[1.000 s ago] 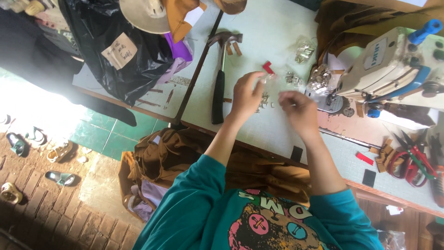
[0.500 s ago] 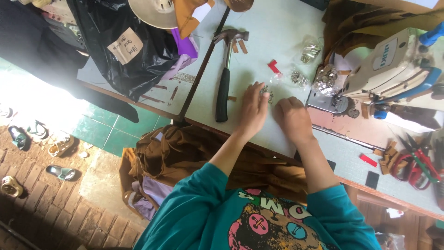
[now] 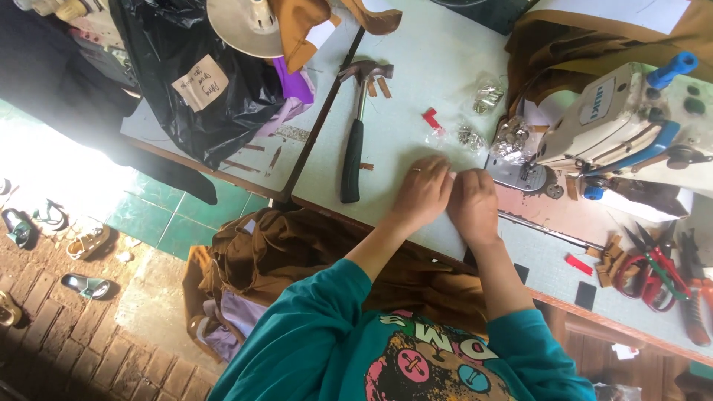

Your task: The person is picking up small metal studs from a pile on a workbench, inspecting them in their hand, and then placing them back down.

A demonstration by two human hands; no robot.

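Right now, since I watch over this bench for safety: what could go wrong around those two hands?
1. The left hand and right hand press together near the table edge; whatever small piece they work could drop off.
2. The sewing machine needle area sits close beside the right hand.
3. Small bags of metal fittings lie loose and could get knocked.

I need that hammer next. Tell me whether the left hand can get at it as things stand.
Probably yes. The hammer lies bare on the table just beside the left hand, with nothing on or over its black handle. The hand is pressed against the right hand, so it must let go first.
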